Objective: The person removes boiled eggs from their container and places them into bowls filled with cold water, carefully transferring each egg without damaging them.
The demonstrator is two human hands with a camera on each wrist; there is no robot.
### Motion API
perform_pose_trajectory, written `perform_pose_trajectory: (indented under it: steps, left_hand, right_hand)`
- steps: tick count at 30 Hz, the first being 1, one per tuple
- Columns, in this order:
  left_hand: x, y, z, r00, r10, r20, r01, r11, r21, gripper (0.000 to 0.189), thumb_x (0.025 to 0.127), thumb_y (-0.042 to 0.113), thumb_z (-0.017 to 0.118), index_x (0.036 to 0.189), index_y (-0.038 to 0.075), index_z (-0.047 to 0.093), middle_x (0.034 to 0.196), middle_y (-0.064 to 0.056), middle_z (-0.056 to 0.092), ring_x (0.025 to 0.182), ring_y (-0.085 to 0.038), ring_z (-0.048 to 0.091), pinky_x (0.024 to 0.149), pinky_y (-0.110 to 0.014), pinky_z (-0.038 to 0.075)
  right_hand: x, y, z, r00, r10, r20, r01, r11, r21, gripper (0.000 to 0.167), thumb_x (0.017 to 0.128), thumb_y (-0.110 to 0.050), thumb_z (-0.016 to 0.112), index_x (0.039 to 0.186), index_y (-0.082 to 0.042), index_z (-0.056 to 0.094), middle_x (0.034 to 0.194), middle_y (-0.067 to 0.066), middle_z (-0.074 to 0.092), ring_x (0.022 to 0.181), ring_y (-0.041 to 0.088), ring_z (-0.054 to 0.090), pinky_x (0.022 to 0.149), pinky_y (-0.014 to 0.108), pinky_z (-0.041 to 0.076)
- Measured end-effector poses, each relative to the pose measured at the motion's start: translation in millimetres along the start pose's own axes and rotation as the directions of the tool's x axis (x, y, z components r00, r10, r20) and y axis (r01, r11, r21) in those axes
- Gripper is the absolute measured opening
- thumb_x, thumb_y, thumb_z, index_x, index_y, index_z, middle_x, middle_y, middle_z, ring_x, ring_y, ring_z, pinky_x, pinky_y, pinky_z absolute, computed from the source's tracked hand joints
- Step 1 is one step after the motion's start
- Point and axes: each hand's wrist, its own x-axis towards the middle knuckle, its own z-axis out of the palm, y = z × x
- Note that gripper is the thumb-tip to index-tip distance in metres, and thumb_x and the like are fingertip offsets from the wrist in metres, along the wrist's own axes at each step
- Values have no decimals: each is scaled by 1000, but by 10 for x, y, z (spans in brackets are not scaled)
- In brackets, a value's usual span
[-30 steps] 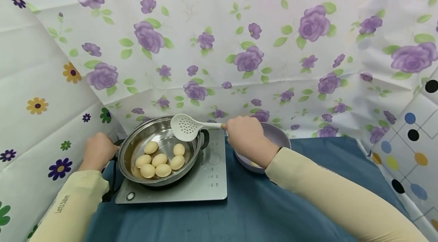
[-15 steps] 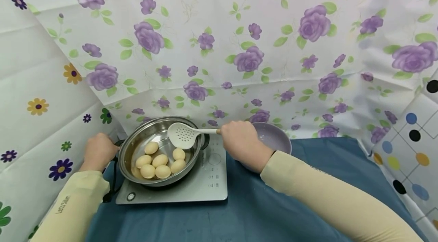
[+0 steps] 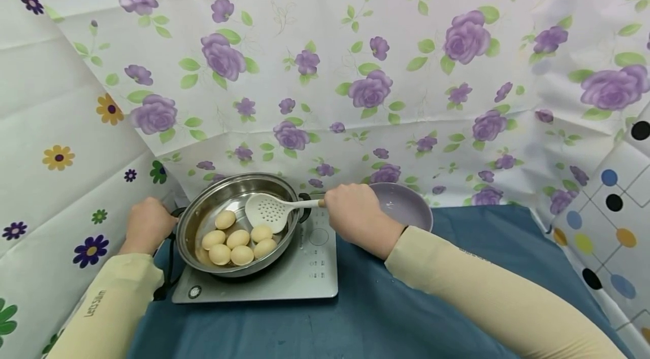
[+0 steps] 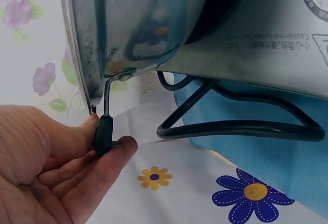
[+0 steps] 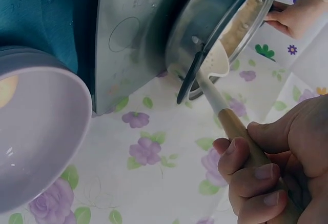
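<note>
Several pale brown eggs [image 3: 238, 239] sit in the steel pan [image 3: 195, 209], grouped toward its near side. My left hand [image 3: 147, 226] grips the pan's black side handle [image 4: 104, 134], thumb on one side and fingers on the other. In my right hand [image 3: 355, 213] is a white skimmer [image 3: 266, 211] with a wooden handle [image 5: 237, 129], fingers curled round the wood. The perforated head of the skimmer is inside the pan, at its right side, right against the nearest egg [image 3: 261, 233]. Whether it touches the pan's floor I cannot tell.
Under the pan is a flat induction cooker [image 3: 319, 268]. To its right stands a purple bowl [image 5: 66, 111], partly behind my right hand, with something pale yellow [image 5: 7, 89] inside. A black cable [image 4: 246, 127] loops near the cooker's left edge. Flowered sheets [image 3: 304, 93] wall the blue-covered table.
The skimmer's head has come down and slightly left into the pan, and one egg at the right has shifted a little left. The left hand stays on the handle.
</note>
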Motion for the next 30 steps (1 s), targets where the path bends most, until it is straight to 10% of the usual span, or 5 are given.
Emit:
perform_pose_trajectory:
  steps: [17,30]
  left_hand:
    - [-16,24,-14,1000,-17,1,17,1000,-6,36,77,18,70,49,7,49,55,-11,57,56,-27,52,46,-32,39]
    - [-13,19,-7,1000,-16,1,16,1000,-13,35,77,17,68,49,7,49,52,-9,55,53,-25,50,45,-30,38]
  right_hand:
    - [20,-61,-52,995,12,104,-22,995,99,14,89,-27,57,85,-19,68,56,1,51,44,16,44,36,30,31]
    - [106,-61,-44,967,23,253,-91,961,262,21,92,-28,55,108,-28,69,58,2,55,41,12,25,35,26,21]
